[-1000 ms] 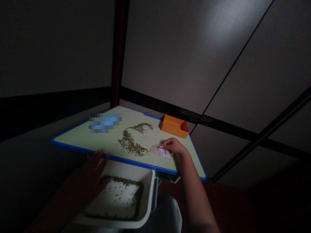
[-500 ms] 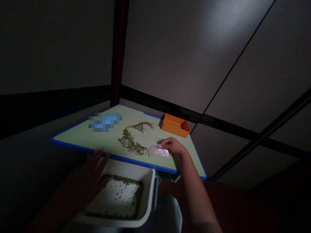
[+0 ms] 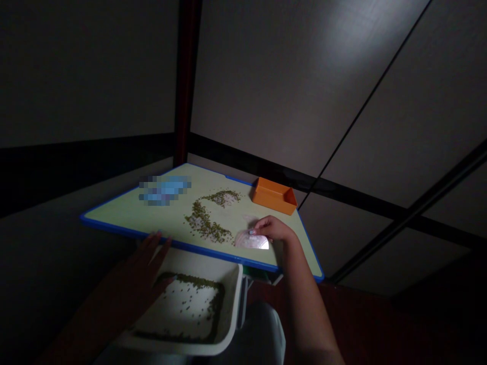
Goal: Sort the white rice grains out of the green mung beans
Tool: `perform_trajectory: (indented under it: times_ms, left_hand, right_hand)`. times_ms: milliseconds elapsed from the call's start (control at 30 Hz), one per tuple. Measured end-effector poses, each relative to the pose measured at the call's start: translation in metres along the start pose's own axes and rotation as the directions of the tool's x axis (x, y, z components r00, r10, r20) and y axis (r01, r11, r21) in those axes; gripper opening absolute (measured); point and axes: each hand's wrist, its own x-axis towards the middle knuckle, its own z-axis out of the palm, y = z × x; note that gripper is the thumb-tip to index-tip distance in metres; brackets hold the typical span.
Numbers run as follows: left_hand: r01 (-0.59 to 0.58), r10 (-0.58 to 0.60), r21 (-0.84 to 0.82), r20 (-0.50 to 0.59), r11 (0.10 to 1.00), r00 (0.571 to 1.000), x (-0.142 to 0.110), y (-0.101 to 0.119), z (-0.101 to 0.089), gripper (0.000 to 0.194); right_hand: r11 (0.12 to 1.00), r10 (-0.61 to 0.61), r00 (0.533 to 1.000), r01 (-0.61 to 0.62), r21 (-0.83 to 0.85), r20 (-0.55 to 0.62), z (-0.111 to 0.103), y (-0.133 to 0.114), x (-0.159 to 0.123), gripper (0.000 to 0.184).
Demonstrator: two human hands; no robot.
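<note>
Pinching a clear sheet point(image 3: 251, 242), the right hand point(image 3: 270, 227) is beside green grains point(image 3: 210, 231), the left hand point(image 3: 142, 266) spread at the table's point(image 3: 167, 218) edge.

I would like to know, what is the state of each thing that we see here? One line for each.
Table: partly covered by loose grains
Grains: scattered in a curve
White bin: open-topped, more grains along its sides
Orange box: upright, open-topped
Clear plastic piece: pinched by right hand
Left hand: open, fingers at table edge
Blue item: pixelated, cannot tell
</note>
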Motion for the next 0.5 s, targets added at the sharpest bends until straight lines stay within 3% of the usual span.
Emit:
perform_trajectory:
  times_ms: [500]
  left_hand:
    - [0.006, -0.006, 0.008, -0.001, 1.000, 1.000, 0.0021, 0.0020, -0.0031, 0.068]
  right_hand:
    - [0.999, -0.022, 0.990, 0.017, -0.034, -0.139, 0.0026, 0.0045, 0.0055, 0.041]
